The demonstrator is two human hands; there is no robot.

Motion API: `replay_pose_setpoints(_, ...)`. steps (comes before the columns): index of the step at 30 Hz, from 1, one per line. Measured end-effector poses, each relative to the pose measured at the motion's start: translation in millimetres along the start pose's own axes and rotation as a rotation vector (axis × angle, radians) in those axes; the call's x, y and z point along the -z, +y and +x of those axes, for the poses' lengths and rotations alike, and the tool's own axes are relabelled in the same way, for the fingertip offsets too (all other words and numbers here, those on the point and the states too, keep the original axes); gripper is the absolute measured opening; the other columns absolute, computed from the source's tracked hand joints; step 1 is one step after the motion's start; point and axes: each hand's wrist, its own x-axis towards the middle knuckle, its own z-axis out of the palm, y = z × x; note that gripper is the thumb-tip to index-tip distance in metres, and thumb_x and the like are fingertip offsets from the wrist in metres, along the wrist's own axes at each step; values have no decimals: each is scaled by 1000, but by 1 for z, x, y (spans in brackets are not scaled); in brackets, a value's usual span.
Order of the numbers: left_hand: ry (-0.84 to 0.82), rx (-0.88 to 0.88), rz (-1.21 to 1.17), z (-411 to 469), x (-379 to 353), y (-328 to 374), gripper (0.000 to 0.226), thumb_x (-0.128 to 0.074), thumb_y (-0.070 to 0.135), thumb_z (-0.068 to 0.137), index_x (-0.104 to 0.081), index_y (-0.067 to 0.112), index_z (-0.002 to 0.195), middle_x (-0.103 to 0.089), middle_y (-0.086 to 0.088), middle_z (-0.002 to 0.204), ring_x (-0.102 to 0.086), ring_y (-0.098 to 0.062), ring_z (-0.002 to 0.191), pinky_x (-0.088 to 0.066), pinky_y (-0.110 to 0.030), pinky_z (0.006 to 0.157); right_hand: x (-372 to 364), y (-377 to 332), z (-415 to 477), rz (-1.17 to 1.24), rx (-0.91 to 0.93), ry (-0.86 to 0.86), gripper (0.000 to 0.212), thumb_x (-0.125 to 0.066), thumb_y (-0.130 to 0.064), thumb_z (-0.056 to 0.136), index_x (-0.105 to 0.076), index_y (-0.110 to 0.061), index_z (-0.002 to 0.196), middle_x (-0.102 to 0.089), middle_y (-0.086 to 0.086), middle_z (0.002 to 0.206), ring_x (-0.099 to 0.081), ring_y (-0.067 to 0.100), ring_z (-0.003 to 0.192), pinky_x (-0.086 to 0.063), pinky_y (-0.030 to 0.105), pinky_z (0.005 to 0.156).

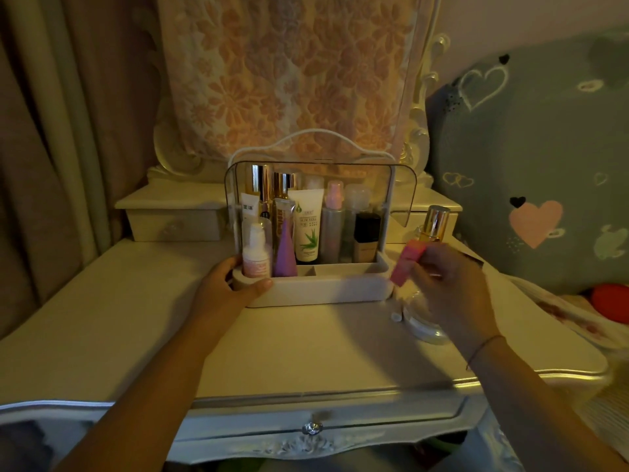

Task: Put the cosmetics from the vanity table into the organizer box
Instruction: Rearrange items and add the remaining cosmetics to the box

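Observation:
A white organizer box [326,291] with a raised clear lid [401,185] stands on the vanity table [119,318]. It holds several cosmetics: a pump bottle [256,253], a purple tube [284,247], an aloe tube [308,226], a dark foundation bottle [366,236]. My left hand [231,284] grips the box's front left corner. My right hand [452,284] holds a pink tube [406,262] just right of the box. A gold-capped bottle [434,223] stands behind that hand. A round white compact [422,318] lies under it.
Small drawer units [173,216] sit at the back of the table on both sides. A flowered cloth [289,69] covers the mirror behind. A grey heart-patterned pillow [531,165] lies to the right, a curtain [51,131] to the left.

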Motion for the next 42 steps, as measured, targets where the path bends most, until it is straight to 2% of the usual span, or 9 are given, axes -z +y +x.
replay_pose_setpoints(3, 5, 2, -10, 0, -1, 1, 61, -78, 31, 69, -53, 26, 124, -56, 7, 117, -51, -9, 102, -39, -18, 72, -32, -25, 0, 216, 61, -230, 21, -65, -11, 84, -62, -31, 89, -66, -15, 86, -62, -7, 86, -46, 7, 75)
replay_pose_setpoints(8, 9, -3, -30, -2, -2, 3, 61, -80, 27, 68, -55, 22, 123, -60, 2, 116, -55, -12, 100, -41, -17, 70, -87, -27, 44, 306, -84, -357, 19, -66, -6, 84, -61, -19, 97, -67, 4, 93, -65, 20, 96, -56, 30, 82)
replay_pose_setpoints(14, 3, -6, -24, 0, 1, 4, 61, -80, 31, 67, -53, 29, 121, -56, 11, 111, -50, 5, 89, -39, -14, 67, -119, -6, 64, 85, -79, -486, 26, -68, -16, 84, -63, -23, 108, -62, -17, 98, -55, -5, 93, -42, 11, 75)
replay_pose_setpoints(18, 2, -16, -19, 1, 1, 2, 62, -80, 33, 66, -53, 29, 121, -56, 10, 114, -49, 8, 88, -37, -12, 65, -122, -2, 67, -41, -91, -585, 34, -68, -17, 84, -63, -16, 117, -65, -1, 113, -56, 10, 106, -43, 25, 88)
replay_pose_setpoints(25, -2, -7, -24, 1, 3, -1, 67, -80, 33, 66, -51, 29, 125, -54, 8, 123, -51, -8, 101, -40, -17, 71, -118, -7, 66, -38, -121, -599, 34, -69, -15, 83, -64, -15, 117, -66, 0, 111, -59, 11, 102, -43, 20, 83)
replay_pose_setpoints(28, -4, -11, -11, 1, 3, -1, 65, -80, 34, 66, -51, 30, 124, -54, 10, 118, -50, -6, 98, -38, -15, 68, -107, -11, 62, 5, -100, -521, 32, -69, -13, 83, -65, -15, 114, -67, -2, 104, -59, 6, 92, -44, 13, 76)
replay_pose_setpoints(34, -3, -21, 9, 1, 2, -1, 61, -78, 33, 68, -52, 30, 123, -54, 8, 117, -50, -11, 102, -41, -24, 75, -34, 12, 44, 32, 19, -80, 15, -66, -18, 86, -66, -24, 99, -64, -15, 89, -60, -2, 85, -47, 6, 68)
replay_pose_setpoints(38, -1, -17, 18, 2, 1, -2, 62, -78, 35, 68, -52, 30, 124, -55, 6, 120, -50, -12, 104, -40, -23, 74, 17, 50, 49, -44, -117, 233, 7, -70, -17, 82, -63, -17, 85, -62, 0, 80, -58, 15, 77, -50, 26, 70)
replay_pose_setpoints(42, 0, 3, 27, 2, 1, -3, 67, -78, 38, 66, -51, 29, 127, -58, 3, 122, -52, -16, 106, -42, -26, 77, 35, 82, 69, -52, -240, 270, 34, -76, -21, 77, -58, -11, 104, -61, 13, 108, -58, 24, 98, -50, 36, 85)
